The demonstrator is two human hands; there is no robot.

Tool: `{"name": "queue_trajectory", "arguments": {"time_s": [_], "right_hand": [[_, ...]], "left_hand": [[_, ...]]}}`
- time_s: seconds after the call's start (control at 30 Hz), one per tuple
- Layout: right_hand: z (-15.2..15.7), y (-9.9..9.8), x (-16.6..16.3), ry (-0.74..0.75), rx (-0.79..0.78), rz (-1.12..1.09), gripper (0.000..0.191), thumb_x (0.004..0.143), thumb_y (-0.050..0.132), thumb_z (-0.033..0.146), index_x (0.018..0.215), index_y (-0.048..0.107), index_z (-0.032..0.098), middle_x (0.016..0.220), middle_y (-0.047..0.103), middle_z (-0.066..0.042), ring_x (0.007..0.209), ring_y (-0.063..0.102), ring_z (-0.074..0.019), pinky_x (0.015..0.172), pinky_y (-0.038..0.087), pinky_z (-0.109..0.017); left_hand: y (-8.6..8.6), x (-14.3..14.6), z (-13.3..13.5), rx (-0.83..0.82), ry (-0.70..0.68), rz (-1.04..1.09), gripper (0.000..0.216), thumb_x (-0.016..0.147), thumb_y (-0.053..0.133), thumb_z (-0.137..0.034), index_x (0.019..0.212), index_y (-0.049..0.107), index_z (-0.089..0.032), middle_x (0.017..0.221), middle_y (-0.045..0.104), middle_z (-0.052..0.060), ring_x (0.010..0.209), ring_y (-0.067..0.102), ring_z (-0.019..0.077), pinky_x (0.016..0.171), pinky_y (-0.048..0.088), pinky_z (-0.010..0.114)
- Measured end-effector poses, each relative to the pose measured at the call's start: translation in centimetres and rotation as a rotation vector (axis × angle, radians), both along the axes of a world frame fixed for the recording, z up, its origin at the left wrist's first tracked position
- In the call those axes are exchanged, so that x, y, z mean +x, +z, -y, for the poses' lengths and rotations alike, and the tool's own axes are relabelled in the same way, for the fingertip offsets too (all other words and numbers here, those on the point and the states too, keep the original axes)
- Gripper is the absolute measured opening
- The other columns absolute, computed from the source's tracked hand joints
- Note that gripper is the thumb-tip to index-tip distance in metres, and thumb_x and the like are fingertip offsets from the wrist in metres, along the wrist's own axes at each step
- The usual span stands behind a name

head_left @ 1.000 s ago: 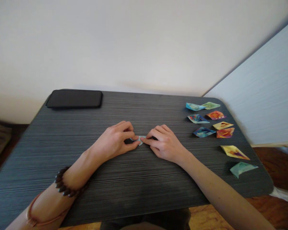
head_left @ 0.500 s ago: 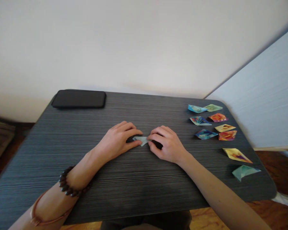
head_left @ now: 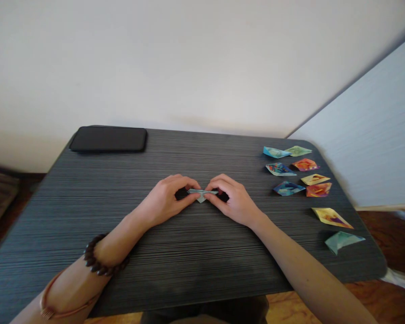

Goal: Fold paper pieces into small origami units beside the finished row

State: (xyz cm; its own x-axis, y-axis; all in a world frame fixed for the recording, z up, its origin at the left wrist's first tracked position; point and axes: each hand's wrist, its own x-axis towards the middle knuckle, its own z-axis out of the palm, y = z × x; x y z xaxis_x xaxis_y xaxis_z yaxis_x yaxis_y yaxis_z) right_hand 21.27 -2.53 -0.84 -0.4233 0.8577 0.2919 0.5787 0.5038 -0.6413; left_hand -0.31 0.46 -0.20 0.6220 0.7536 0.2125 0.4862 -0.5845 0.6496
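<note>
A small pale blue-green folded paper (head_left: 201, 198) is held at the middle of the dark table, its lower point facing me. My left hand (head_left: 170, 198) pinches its left part between thumb and fingers. From the other side, my right hand (head_left: 234, 200) grips it the same way, and the two thumbs lie close together on its near face. The fingertips behind the paper are partly hidden. A dark bead bracelet and a thin copper-coloured bangle are on my left wrist.
Several folded paper pieces lie along the table's right side, among them a blue one (head_left: 289, 188), an orange one (head_left: 318, 190), a yellow one (head_left: 331, 217) and a green one (head_left: 342, 241). A black phone-like slab (head_left: 108, 139) rests at the back left, near the wall (head_left: 195, 63).
My right thumb and fingers have moved left onto the paper, and both hands now pinch it. The paper's upper edge looks folded narrower, with both side tips showing.
</note>
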Motion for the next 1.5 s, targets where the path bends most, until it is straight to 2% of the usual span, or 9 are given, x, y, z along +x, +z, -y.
{"name": "queue_trajectory", "arguments": {"time_s": [0.1,0.3,0.5,0.7,0.83,0.93,1.07,1.17,1.5], "right_hand": [[0.0,0.0,0.1,-0.018,-0.020,-0.082,0.011,0.088,0.056,0.028,0.087,0.062,0.019,0.084,0.062,-0.002,0.069,0.054,-0.0113,0.068,0.044,-0.026],[0.0,0.3,0.1,-0.082,-0.089,-0.087,0.022,0.087,0.057,0.036,0.078,0.065,0.017,0.063,0.059,0.002,0.056,0.049,-0.0088,0.057,0.038,-0.023],[-0.2,0.6,0.2,-0.047,-0.159,-0.125,0.025,0.089,0.054,0.035,0.078,0.067,0.017,0.071,0.066,-0.001,0.061,0.056,-0.0103,0.060,0.040,-0.024],[-0.2,0.7,0.2,-0.059,-0.156,-0.137,0.024,0.089,0.053,0.034,0.080,0.067,0.018,0.073,0.068,-0.001,0.064,0.059,-0.0112,0.062,0.041,-0.024],[-0.1,0.7,0.0,-0.047,-0.113,-0.108,0.026,0.090,0.052,0.035,0.078,0.067,0.018,0.071,0.068,0.000,0.062,0.058,-0.0108,0.063,0.040,-0.025],[0.0,0.7,0.0,-0.025,-0.101,-0.075,0.027,0.090,0.052,0.037,0.077,0.067,0.018,0.069,0.067,0.000,0.059,0.056,-0.0099,0.064,0.040,-0.025],[0.0,0.7,0.1,0.029,-0.118,-0.083,0.031,0.092,0.049,0.034,0.073,0.067,0.018,0.067,0.067,0.000,0.060,0.057,-0.0100,0.067,0.041,-0.025],[-0.1,0.6,0.3,0.037,-0.136,-0.106,0.033,0.092,0.050,0.035,0.070,0.068,0.018,0.066,0.067,0.000,0.061,0.058,-0.0101,0.066,0.041,-0.024],[-0.4,1.2,0.6,0.074,-0.209,-0.169,0.032,0.093,0.049,0.033,0.074,0.070,0.018,0.074,0.070,0.001,0.068,0.062,-0.0094,0.070,0.042,-0.022]], "left_hand": [[0.0,0.2,0.2,-0.045,0.078,-0.007,0.023,0.084,0.060,-0.039,0.098,0.069,-0.023,0.091,0.071,0.001,0.080,0.063,0.0155,0.076,0.048,0.028],[0.3,0.1,0.2,-0.168,0.134,0.026,0.019,0.084,0.059,-0.038,0.085,0.074,-0.026,0.082,0.074,-0.003,0.075,0.066,0.0152,0.072,0.049,0.026],[0.7,0.5,0.3,-0.258,0.125,0.067,0.023,0.084,0.058,-0.040,0.079,0.073,-0.024,0.080,0.074,-0.002,0.073,0.066,0.0151,0.069,0.049,0.025],[1.4,0.8,0.5,-0.355,0.152,0.053,0.027,0.081,0.060,-0.045,0.086,0.072,-0.022,0.075,0.072,-0.003,0.061,0.061,0.0117,0.054,0.044,0.021],[1.5,0.9,0.7,-0.359,0.146,0.049,0.029,0.074,0.067,-0.045,0.089,0.070,-0.020,0.078,0.072,-0.002,0.066,0.062,0.0131,0.058,0.046,0.021],[1.1,0.9,0.8,-0.370,0.176,0.058,0.028,0.076,0.066,-0.045,0.086,0.070,-0.020,0.075,0.072,-0.001,0.064,0.063,0.0141,0.055,0.046,0.022],[0.8,0.8,0.7,-0.497,0.175,0.143,0.027,0.074,0.068,-0.044,0.075,0.070,-0.018,0.071,0.072,0.000,0.064,0.065,0.0153,0.055,0.048,0.022],[0.8,0.7,0.4,-0.584,0.144,0.174,0.024,0.076,0.067,-0.042,0.079,0.071,-0.018,0.074,0.073,0.001,0.068,0.067,0.0158,0.059,0.050,0.022],[1.2,0.0,-0.3,-0.540,0.053,0.141,0.029,0.087,0.054,-0.040,0.080,0.073,-0.020,0.088,0.074,0.001,0.083,0.068,0.0178,0.078,0.049,0.027]]}}
